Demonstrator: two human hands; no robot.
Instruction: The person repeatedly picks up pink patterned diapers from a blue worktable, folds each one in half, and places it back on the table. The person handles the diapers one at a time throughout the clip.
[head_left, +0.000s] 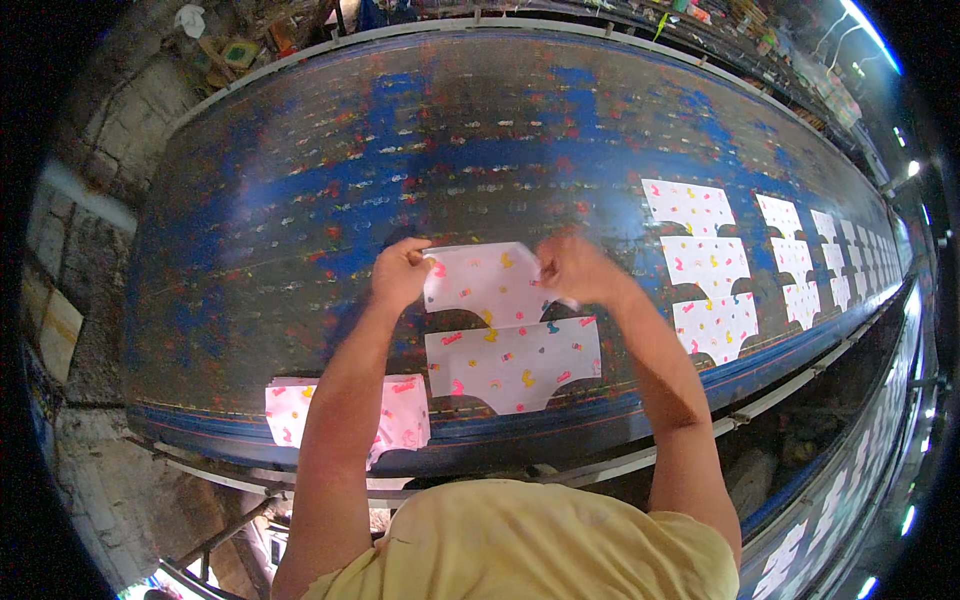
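Note:
My left hand [402, 268] pinches the top left corner of a white printed fabric piece [478, 278] with small pink and yellow motifs. My right hand [572, 270], slightly blurred, is closed on the piece's right corner, which curls up. Just below it a similar piece [513, 362] lies flat on the long paint-stained table [350, 180]. A stack of such pieces [402, 430] sits near the front edge at the left, partly hidden by my left forearm.
Rows of printed pieces [700, 265] run along the table to the far right. A metal rail [750, 408] follows the front edge. Cluttered shelving [650, 20] stands beyond the back edge. Another long table with white pieces [835, 490] is at the lower right.

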